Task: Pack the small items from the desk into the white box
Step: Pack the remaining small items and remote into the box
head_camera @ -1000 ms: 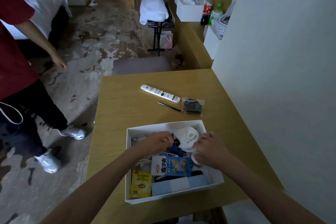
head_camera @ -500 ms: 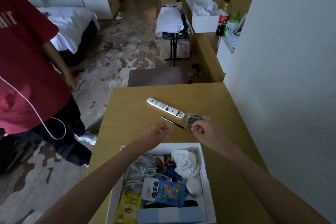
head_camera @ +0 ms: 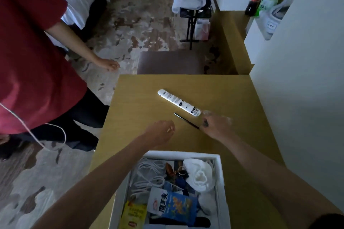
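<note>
The white box (head_camera: pixel 183 154) stands at the near edge of the wooden desk (head_camera: pixel 236 96). It holds a white cable (head_camera: pixel 149 174), a white cloth (head_camera: pixel 199 174), a blue snack packet (head_camera: pixel 176 206), a yellow tea packet (head_camera: pixel 134 214) and keys. Beyond it lie a white remote (head_camera: pixel 178 102) and a thin black pen (head_camera: pixel 186 121). My right hand (head_camera: pixel 217 126) closes over a small clear plastic bag (head_camera: pixel 205 122) with a dark item inside, mostly hidden under the fingers. My left hand (head_camera: pixel 160 132) hovers curled beside the pen, holding nothing I can see.
A person in a red shirt (head_camera: pixel 28 61) stands close on the left, one hand (head_camera: pixel 109 64) near the desk's far left corner. A brown stool (head_camera: pixel 171 63) sits against the far edge. A white wall (head_camera: pixel 297 80) borders the desk on the right.
Both my hands have left the box and moved forward over the desk. My right hand has come down onto the plastic bag. The person in red has stepped closer.
</note>
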A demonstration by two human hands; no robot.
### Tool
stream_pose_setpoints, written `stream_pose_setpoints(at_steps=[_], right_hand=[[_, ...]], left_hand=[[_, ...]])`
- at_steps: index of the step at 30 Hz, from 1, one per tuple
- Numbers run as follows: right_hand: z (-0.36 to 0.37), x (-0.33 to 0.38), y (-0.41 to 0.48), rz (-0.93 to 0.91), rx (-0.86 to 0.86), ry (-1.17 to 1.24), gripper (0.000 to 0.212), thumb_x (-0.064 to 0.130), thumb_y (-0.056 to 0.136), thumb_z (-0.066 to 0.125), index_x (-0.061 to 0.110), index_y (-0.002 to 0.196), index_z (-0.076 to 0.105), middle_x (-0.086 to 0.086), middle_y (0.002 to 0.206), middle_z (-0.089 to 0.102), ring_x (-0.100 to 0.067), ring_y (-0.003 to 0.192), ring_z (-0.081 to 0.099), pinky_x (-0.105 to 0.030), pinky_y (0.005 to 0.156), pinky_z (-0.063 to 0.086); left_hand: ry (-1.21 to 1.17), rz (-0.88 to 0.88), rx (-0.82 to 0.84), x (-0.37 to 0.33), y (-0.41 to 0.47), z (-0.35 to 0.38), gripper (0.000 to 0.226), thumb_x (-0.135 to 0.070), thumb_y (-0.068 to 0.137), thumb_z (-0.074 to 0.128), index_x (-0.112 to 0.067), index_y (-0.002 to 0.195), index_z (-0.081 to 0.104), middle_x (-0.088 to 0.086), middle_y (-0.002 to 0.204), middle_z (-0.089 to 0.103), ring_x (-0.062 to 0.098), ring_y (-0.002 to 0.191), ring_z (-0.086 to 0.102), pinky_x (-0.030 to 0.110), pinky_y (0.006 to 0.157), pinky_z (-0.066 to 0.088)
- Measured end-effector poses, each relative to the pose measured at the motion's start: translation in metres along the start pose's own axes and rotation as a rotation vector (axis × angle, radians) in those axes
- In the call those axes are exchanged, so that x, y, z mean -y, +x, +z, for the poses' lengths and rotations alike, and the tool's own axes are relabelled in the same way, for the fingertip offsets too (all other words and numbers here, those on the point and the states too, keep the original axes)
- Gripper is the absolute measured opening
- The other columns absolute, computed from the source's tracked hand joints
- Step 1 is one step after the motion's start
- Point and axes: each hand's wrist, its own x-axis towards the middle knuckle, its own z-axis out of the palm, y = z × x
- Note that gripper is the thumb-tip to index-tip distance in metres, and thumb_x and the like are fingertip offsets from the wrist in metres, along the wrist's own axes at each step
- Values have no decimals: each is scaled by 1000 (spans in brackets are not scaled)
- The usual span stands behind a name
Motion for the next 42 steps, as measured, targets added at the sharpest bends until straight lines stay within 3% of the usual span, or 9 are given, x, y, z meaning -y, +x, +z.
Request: stream_pose_setpoints(at_steps=[3, 7, 13, 19, 23, 27, 29, 32, 42], right_hand=[[13, -15, 16, 107, 158, -52, 69, 48, 79, 70, 29, 138, 41, -12, 140, 42, -34, 131, 37, -50, 105, 32], [24, -46, 18, 183, 347, -1, 108, 60, 74, 71, 30, 153, 5, -16, 159, 8, -40, 145, 6, -55, 115, 17], [39, -72, -11, 244, 271, 140, 90, 45, 81, 71, 28, 151, 17, -14, 152, 26, -36, 136, 28, -50, 108, 36], [45, -81, -39, 256, 176, 207, 82, 47, 74, 75, 28, 144, 36, -11, 138, 45, -32, 124, 43, -44, 98, 44], [41, -72, -57, 323, -11, 517, 71, 44, 67, 80, 30, 130, 51, -3, 121, 56, -21, 110, 55, -39, 90, 50], [11, -47, -78, 250, -117, 863, 47, 42, 64, 83, 54, 101, 56, 12, 106, 61, 11, 88, 60, -10, 58, 52], [-10, -35, -92, 205, -126, 929, 48, 50, 60, 83, 62, 97, 55, 19, 105, 63, 12, 88, 61, -8, 59, 51], [-38, -18, -114, 80, -90, 955, 53, 57, 61, 82, 64, 103, 52, 18, 110, 64, 2, 95, 65, -23, 75, 57], [-58, 45, -167, -244, 209, 981, 61, 52, 64, 83, 47, 118, 54, 15, 113, 66, -3, 104, 63, -34, 92, 52]], left_hand=[[9, 39, 32, 12, 29, 8, 25, -19, 91, 48, -19, 114, 57, 3, 124, 59, 23, 111, 55, 36, 91, 45], [98, 114, 105, 9, 70, 25, 40, -15, 91, 47, -17, 131, 47, 5, 137, 50, 27, 122, 50, 40, 93, 44], [302, 230, 122, 1, 108, 53, 33, -11, 90, 44, -8, 123, 44, 11, 134, 45, 35, 98, 60, 42, 68, 46], [551, 454, 92, 14, 109, 63, 19, -11, 92, 46, -9, 111, 49, 11, 114, 55, 28, 98, 56, 41, 66, 48], [609, 423, 110, 18, 92, 56, 19, -10, 93, 44, -8, 112, 47, 11, 116, 55, 27, 98, 57, 37, 66, 44], [356, 319, 32, -1, 59, 31, 14, -11, 95, 43, -7, 107, 49, 12, 110, 54, 31, 87, 59, 45, 70, 48], [166, 329, -67, -18, 34, 14, 13, -14, 96, 43, -7, 104, 49, 12, 106, 54, 32, 82, 58, 46, 68, 48], [-8, 362, -229, -38, -17, -8, 12, -15, 95, 48, -6, 104, 49, 10, 102, 55, 29, 75, 58, 44, 61, 48], [-92, 41, -450, -9, -163, -15, 9, -27, 96, 46, -23, 104, 47, 2, 93, 56, 24, 72, 56, 40, 56, 49]])
